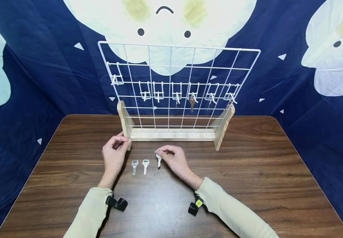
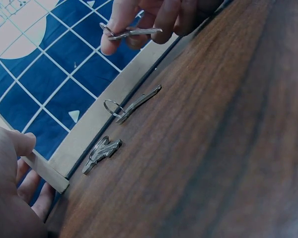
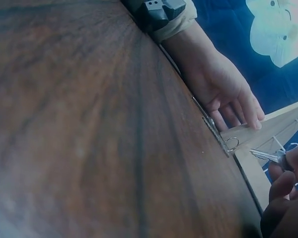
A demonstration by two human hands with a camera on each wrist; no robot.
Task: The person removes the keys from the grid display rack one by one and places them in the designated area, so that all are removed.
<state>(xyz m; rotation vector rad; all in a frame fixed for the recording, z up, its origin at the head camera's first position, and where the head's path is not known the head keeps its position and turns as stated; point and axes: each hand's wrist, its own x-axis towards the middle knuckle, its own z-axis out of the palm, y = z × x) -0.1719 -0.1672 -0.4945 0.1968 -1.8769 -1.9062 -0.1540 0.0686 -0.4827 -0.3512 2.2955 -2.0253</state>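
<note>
My right hand (image 1: 175, 160) pinches a silver key (image 1: 159, 161) at its head, blade pointing down toward me. In the left wrist view that key (image 2: 136, 32) shows a small ring at its head, held above the table. Two more silver keys lie on the table between my hands: a left key (image 1: 134, 167) and a middle key (image 1: 145, 167), which has a ring (image 2: 113, 108). My left hand (image 1: 114, 157) holds the lower front of the left wooden side support (image 1: 125, 120), thumb on one side and fingers on the other.
A white wire grid (image 1: 171, 67) stands on the wooden base (image 1: 172, 136) at the back of the brown table (image 1: 248, 172). Several white hooks hang on it; one carries a brownish key (image 1: 191, 105). A single hook (image 1: 115, 79) sits higher at the left. Behind hangs blue cloth (image 1: 55, 66).
</note>
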